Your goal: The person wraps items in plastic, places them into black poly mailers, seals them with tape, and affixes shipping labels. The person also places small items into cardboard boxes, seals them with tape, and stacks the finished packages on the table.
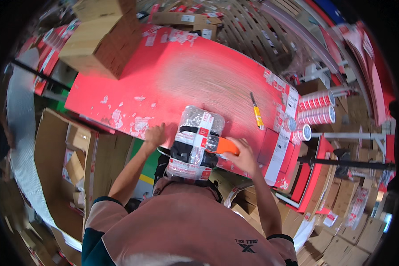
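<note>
A black item in bubble wrap (184, 149), banded with printed tape, lies at the near edge of the red table (136, 89), against my body. My right hand (244, 153) grips an orange tape dispenser (227, 146), whose tape end touches the package's right side. My left hand (155, 134) is at the table edge, just left of the package, its fingers curled; whether it touches the wrap or holds anything is unclear. A yellow utility knife (257, 116) with its blade out lies to the right.
Rolls of printed tape (316, 114) stand at the table's right edge. A cardboard box (93, 46) sits at the far left corner. An open carton (53, 166) holding smaller boxes is at the left. Wooden pallets (249, 30) lie beyond the table.
</note>
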Action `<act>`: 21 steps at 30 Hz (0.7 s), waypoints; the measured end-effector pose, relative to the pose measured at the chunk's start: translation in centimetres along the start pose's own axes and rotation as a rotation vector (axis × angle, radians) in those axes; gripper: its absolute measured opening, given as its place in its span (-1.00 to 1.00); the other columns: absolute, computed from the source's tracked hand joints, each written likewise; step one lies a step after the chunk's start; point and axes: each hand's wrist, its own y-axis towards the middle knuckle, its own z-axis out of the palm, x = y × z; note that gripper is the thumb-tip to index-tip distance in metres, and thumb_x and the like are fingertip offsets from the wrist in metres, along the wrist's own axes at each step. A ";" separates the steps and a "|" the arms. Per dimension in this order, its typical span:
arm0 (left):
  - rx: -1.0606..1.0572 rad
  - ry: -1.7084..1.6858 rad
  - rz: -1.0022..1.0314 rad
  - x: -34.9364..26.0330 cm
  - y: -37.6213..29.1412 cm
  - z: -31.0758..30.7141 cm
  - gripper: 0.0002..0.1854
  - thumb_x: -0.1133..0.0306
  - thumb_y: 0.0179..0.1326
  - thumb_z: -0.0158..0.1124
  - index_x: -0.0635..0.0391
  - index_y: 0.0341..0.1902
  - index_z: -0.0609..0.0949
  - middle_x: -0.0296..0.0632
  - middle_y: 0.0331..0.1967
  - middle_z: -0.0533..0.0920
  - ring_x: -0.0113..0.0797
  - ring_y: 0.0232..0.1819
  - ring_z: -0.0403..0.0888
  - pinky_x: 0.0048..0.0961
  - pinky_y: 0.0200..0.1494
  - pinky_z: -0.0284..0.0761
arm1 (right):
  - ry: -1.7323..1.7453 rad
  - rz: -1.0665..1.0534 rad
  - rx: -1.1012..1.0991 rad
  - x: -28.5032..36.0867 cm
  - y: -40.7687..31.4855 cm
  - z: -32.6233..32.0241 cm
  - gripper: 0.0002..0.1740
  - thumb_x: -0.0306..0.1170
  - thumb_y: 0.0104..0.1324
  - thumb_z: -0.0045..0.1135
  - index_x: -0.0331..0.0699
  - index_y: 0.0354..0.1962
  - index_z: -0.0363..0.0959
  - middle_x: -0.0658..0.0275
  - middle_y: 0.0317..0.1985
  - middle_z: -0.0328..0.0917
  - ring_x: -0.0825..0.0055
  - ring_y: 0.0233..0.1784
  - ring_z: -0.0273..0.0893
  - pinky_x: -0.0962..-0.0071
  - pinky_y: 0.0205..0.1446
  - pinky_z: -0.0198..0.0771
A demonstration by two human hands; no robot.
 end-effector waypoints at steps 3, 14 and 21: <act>-0.444 -0.321 0.552 -5.1 3.5 -4.7 -0.67 0.19 0.42 0.11 0.11 0.10 0.59 0.03 -0.03 0.70 0.11 0.08 0.64 -0.03 0.05 0.59 | -0.102 -0.027 -0.135 1.8 -0.9 1.5 -0.29 -0.47 0.14 0.33 -0.28 0.28 0.37 0.00 0.18 0.43 0.01 0.28 0.36 0.12 0.38 0.28; 0.199 0.146 1.088 -14.7 2.1 -1.6 -0.57 -0.05 0.32 0.23 -0.21 0.20 0.62 -0.20 0.20 0.56 -0.06 0.22 0.57 -0.02 0.23 0.52 | -0.305 -0.098 -0.595 2.9 -7.0 10.3 -0.34 -0.47 -0.10 0.27 -0.17 0.08 0.56 0.25 -0.11 0.51 0.22 -0.07 0.49 0.21 0.04 0.40; 0.161 0.078 1.285 -12.2 -0.4 -0.9 -0.60 -0.01 0.30 0.28 -0.28 0.18 0.64 -0.17 0.10 0.56 -0.02 0.08 0.60 -0.01 0.05 0.56 | -0.587 0.047 -0.721 5.2 -11.9 15.4 -0.43 -0.41 -0.09 0.28 -0.12 -0.01 0.57 0.33 -0.08 0.52 0.30 -0.07 0.51 0.25 -0.03 0.46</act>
